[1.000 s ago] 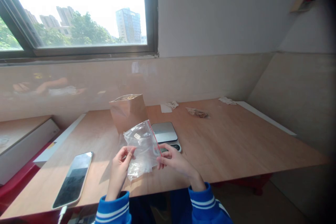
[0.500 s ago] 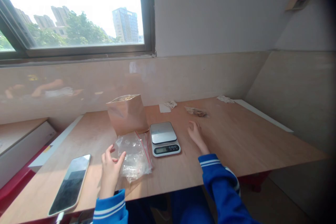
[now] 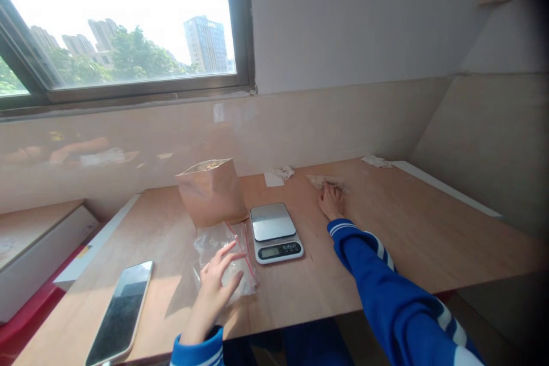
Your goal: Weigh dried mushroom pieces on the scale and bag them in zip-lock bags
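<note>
My left hand (image 3: 217,283) hovers over a pile of clear zip bags (image 3: 214,241) with red seal strips, its fingers spread and nothing held. Far forward, my right hand (image 3: 332,201) reaches onto a small clear bag (image 3: 316,180) that has something brownish in it. Its fingers lie over the bag, apart from one another, and hide much of it. Between the hands stands a white kitchen scale (image 3: 274,223) with a bare silver plate. Behind the zip bags, a brown paper pouch (image 3: 212,191) stands upright with its top open.
A phone (image 3: 122,311) lies at the left with a cable at its lower end. Near the wall are a white card (image 3: 273,179), a crumpled whitish piece (image 3: 284,172) and another crumpled piece (image 3: 376,161). The table's front edge is close to my body.
My right hand has moved forward from beside the scale onto the small bag. My left hand has shifted right, from the zip bags' left edge to above them.
</note>
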`<state>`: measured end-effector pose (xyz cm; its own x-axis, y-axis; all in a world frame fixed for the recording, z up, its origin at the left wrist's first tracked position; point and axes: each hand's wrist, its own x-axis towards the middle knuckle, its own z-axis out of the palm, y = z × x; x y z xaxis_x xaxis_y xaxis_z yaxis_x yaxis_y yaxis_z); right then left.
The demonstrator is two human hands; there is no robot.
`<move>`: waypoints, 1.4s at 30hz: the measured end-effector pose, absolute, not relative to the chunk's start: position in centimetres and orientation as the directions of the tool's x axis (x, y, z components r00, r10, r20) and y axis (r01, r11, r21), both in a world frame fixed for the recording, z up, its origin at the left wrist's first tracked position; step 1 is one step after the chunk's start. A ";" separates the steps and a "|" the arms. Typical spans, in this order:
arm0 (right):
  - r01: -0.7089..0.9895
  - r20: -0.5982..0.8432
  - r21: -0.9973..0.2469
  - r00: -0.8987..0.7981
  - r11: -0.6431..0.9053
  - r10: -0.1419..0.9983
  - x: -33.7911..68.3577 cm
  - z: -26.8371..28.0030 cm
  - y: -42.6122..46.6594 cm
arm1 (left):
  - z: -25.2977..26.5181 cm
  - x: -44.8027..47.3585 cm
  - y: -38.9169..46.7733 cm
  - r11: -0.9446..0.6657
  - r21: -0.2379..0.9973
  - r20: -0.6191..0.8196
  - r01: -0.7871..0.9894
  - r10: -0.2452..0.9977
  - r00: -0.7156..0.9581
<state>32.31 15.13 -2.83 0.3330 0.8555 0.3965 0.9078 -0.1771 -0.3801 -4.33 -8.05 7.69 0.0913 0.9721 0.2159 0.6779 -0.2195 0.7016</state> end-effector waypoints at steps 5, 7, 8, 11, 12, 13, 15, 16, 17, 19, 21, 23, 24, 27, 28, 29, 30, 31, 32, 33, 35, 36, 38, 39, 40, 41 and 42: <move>0.939 0.434 -0.286 0.305 -0.192 0.848 31.9 -2.8 13.7 | 6.6 -5.1 -8.1 -0.129 0.796 0.125 0.592 0.991 0.048; 0.948 0.444 -0.257 0.290 -0.190 0.848 31.9 -2.7 13.2 | 6.5 -5.2 -8.1 -0.101 0.817 0.108 0.567 0.994 0.022; 0.950 0.452 -0.247 0.288 -0.191 0.844 31.9 -2.6 13.1 | 6.5 -5.3 -8.1 -0.093 0.825 0.094 0.558 0.995 0.027; 0.954 0.492 -0.230 0.285 -0.193 0.823 31.9 -2.5 13.1 | 6.4 -5.6 -8.2 -0.071 0.846 0.049 0.528 0.997 0.055; 0.953 0.501 -0.237 0.288 -0.190 0.816 31.9 -2.5 13.1 | 6.3 -5.7 -8.2 -0.058 0.854 0.036 0.516 0.998 0.052; 0.949 0.503 -0.254 0.296 -0.188 0.812 32.0 -2.5 13.2 | 6.2 -5.8 -8.3 -0.044 0.861 0.023 0.506 0.999 0.048; 0.934 0.489 -0.303 0.323 -0.190 0.810 32.1 -2.7 13.5 | 5.8 -6.1 -8.4 -0.017 0.868 -0.005 0.496 0.999 0.043; 0.925 0.477 -0.326 0.340 -0.195 0.811 32.1 -2.8 13.6 | 5.7 -6.2 -8.5 -0.007 0.868 -0.016 0.496 0.999 0.042; 0.917 0.468 -0.344 0.354 -0.202 0.810 32.2 -2.9 13.7 | 5.6 -6.2 -8.6 -0.002 0.866 -0.020 0.501 0.999 0.038; 0.909 0.466 -0.360 0.372 -0.212 0.802 32.2 -2.9 13.7 | 5.7 -6.2 -8.7 -0.004 0.857 -0.010 0.516 1.000 0.025; 0.899 0.469 -0.378 0.392 -0.221 0.791 32.1 -2.7 13.7 | 6.3 -6.2 -8.9 -0.020 0.837 0.020 0.546 1.000 0.007; 0.886 0.473 -0.405 0.414 -0.225 0.778 32.1 -2.4 13.4 | 7.2 -6.2 -9.1 -0.048 0.811 0.065 0.583 0.998 -0.007; 0.878 0.476 -0.423 0.425 -0.224 0.770 32.1 -2.3 13.2 | 7.7 -6.2 -9.2 -0.063 0.803 0.091 0.592 0.996 -0.018; 0.851 0.500 -0.488 0.454 -0.193 0.737 31.9 -1.8 12.2 | 8.7 -6.2 -9.5 -0.092 0.807 0.152 0.584 0.987 -0.056; 0.841 0.514 -0.513 0.461 -0.171 0.724 31.9 -1.6 11.7 | 8.9 -6.1 -9.6 -0.096 0.813 0.162 0.574 0.985 -0.066; 0.830 0.530 -0.538 0.467 -0.145 0.708 31.8 -1.5 11.1 | 9.0 -6.0 -9.5 -0.099 0.821 0.170 0.562 0.983 -0.075; 0.818 0.546 -0.565 0.473 -0.113 0.691 31.6 -1.4 10.4 | 9.0 -5.8 -9.5 -0.103 0.829 0.176 0.549 0.981 -0.081; 0.803 0.562 -0.591 0.478 -0.076 0.675 31.4 -1.4 9.6 | 8.9 -5.6 -9.3 -0.107 0.839 0.179 0.533 0.980 -0.084; 0.786 0.576 -0.618 0.482 -0.035 0.660 31.1 -1.4 8.7 | 8.8 -5.3 -9.1 -0.115 0.851 0.183 0.512 0.979 -0.085; 0.766 0.587 -0.643 0.486 0.008 0.647 30.7 -1.4 7.6 | 8.7 -4.8 -8.9 -0.127 0.865 0.188 0.486 0.979 -0.078; 0.715 0.597 -0.694 0.503 0.087 0.624 29.5 -1.4 5.3 | 8.4 -3.5 -8.3 -0.164 0.893 0.201 0.419 0.979 -0.045; 0.688 0.595 -0.717 0.523 0.110 0.610 28.6 -1.3 4.0 | 8.3 -2.7 -7.9 -0.185 0.907 0.208 0.379 0.978 -0.020; 0.478 0.510 -0.850 0.649 0.219 0.564 26.4 -0.8 1.5 | 8.2 -0.8 -7.2 -0.213 0.929 0.217 0.303 0.976 0.022; 0.301 0.410 -0.911 0.722 0.281 0.557 25.1 -0.3 0.3 | 8.1 0.3 -6.9 -0.216 0.939 0.210 0.267 0.976 0.053; 0.139 0.322 -0.931 0.745 0.336 0.584 23.8 0.4 -0.7 | 8.1 1.3 -6.7 -0.213 0.949 0.198 0.233 0.976 0.085; 0.012 0.264 -0.927 0.732 0.376 0.629 22.5 1.2 -1.7 | 8.1 2.3 -6.5 -0.201 0.958 0.183 0.206 0.978 0.105; -0.080 0.228 -0.915 0.706 0.395 0.671 21.4 2.1 -2.5 | 8.2 3.2 -6.4 -0.197 0.963 0.179 0.182 0.977 0.112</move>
